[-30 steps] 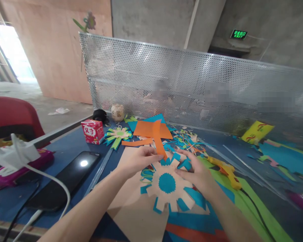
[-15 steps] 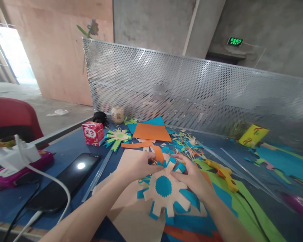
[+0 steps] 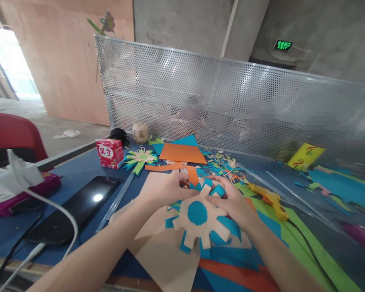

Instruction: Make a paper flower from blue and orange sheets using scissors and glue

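A layered paper flower (image 3: 197, 213) with cream and blue petals and a round blue centre is between my two hands. My right hand (image 3: 226, 198) is closed on its upper right petals, thumb on the cream side and fingers behind. At its upper left edge, my left hand (image 3: 174, 188) has thumb and fingers pinched together by the blue petals. An orange paper strip (image 3: 193, 175) rises just beside those fingertips, partly hidden by them. Cream paper sheets (image 3: 161, 243) lie beneath the flower.
A yellow glue gun (image 3: 270, 200) lies right of my hands, its black cord running forward. A finished-looking green and blue paper flower (image 3: 142, 157), a red box (image 3: 109, 153) and a phone (image 3: 76, 211) are left. Paper scraps (image 3: 220, 164) and an orange sheet (image 3: 182, 153) lie behind. A perforated metal screen (image 3: 176, 81) borders the table.
The view has tilted slightly, so the table's contents sit a little higher in the picture. Both hands keep nearly the same place on the flower.
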A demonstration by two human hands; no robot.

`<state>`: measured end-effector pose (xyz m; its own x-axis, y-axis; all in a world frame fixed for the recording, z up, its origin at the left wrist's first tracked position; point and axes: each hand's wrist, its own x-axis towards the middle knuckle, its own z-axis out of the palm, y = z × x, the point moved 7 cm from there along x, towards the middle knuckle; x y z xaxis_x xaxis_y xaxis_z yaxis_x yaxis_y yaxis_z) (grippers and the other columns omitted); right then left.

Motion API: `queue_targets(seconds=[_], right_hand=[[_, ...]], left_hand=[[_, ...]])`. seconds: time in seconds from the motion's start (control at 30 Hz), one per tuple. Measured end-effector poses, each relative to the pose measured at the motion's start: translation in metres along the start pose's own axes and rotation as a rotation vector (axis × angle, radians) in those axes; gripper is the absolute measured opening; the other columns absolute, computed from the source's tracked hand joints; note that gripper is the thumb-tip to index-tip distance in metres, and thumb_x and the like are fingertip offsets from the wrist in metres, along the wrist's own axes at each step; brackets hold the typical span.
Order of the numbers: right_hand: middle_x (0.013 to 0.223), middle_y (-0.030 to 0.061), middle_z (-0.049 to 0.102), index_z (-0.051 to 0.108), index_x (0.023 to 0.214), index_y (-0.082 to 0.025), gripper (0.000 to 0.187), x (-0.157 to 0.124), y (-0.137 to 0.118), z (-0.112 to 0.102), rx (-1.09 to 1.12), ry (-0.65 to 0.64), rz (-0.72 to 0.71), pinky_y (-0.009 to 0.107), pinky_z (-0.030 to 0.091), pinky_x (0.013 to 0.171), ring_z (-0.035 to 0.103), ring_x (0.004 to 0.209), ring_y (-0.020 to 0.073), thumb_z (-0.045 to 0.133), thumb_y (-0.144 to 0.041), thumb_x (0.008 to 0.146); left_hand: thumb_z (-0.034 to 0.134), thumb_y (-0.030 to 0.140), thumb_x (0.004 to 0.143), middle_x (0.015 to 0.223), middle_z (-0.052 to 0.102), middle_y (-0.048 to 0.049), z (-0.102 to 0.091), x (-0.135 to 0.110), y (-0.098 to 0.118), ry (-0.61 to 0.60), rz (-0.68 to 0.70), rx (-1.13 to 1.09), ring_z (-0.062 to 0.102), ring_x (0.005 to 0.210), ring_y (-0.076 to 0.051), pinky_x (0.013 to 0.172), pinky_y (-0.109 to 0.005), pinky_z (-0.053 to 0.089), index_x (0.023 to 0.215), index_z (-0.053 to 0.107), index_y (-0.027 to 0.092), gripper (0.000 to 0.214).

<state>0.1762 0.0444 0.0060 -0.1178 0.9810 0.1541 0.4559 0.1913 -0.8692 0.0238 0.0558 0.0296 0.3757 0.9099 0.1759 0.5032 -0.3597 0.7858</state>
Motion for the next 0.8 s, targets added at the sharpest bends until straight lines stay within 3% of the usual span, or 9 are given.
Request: queue_targets(seconds=[0.2,0.33,0.43,0.53,0.8], right_hand=[[0.111,0.0046,0.053,0.049,0.108,-0.022,0.047,0.005,0.006,0.003,0.032,-0.021,-0.005,0.028,0.046,0.071,0.056,0.091,0.0188,0.060,-0.024,0.063],[0.105,0.0041,0.054,0.050,0.109,-0.023,0.048,0.007,0.011,0.003,0.027,0.008,0.021,0.027,0.045,0.058,0.056,0.068,0.0141,0.059,-0.025,0.062],[0.088,0.0013,0.057,0.049,0.110,-0.021,0.051,0.009,0.012,0.003,0.067,-0.001,0.044,0.026,0.043,0.055,0.052,0.059,0.0124,0.061,-0.027,0.061],[0.086,0.0015,0.057,0.048,0.110,-0.020,0.052,0.009,0.011,0.003,0.116,-0.017,0.040,0.027,0.045,0.061,0.055,0.068,0.0149,0.062,-0.027,0.060],[0.109,0.0064,0.053,0.051,0.105,-0.019,0.047,0.007,0.004,0.004,0.058,-0.024,-0.032,0.032,0.046,0.074,0.055,0.090,0.0196,0.062,-0.027,0.060]], left_hand=[[0.061,0.027,0.064,0.057,0.054,0.0017,0.004,0.002,-0.004,-0.016,-0.018,-0.033,0.043,0.049,-0.009,0.045,-0.021,0.030,0.066,0.061,0.015,0.012],[0.058,0.028,0.068,0.065,0.055,0.0014,0.004,0.006,-0.005,-0.008,0.070,-0.159,0.049,0.059,-0.010,0.053,-0.021,0.037,0.070,0.059,0.015,0.012],[0.050,0.031,0.076,0.068,0.056,0.0004,-0.005,0.010,-0.008,0.065,0.095,-0.271,0.053,0.066,-0.011,0.059,-0.022,0.041,0.072,0.057,0.016,0.017],[0.047,0.033,0.079,0.070,0.060,-0.0017,-0.012,0.013,-0.014,0.133,0.042,-0.316,0.057,0.068,-0.013,0.058,-0.023,0.042,0.074,0.059,0.015,0.022],[0.060,0.031,0.070,0.073,0.066,-0.0019,-0.015,0.017,-0.020,0.223,0.064,-0.362,0.054,0.056,-0.009,0.052,-0.022,0.042,0.079,0.061,0.016,0.018]])
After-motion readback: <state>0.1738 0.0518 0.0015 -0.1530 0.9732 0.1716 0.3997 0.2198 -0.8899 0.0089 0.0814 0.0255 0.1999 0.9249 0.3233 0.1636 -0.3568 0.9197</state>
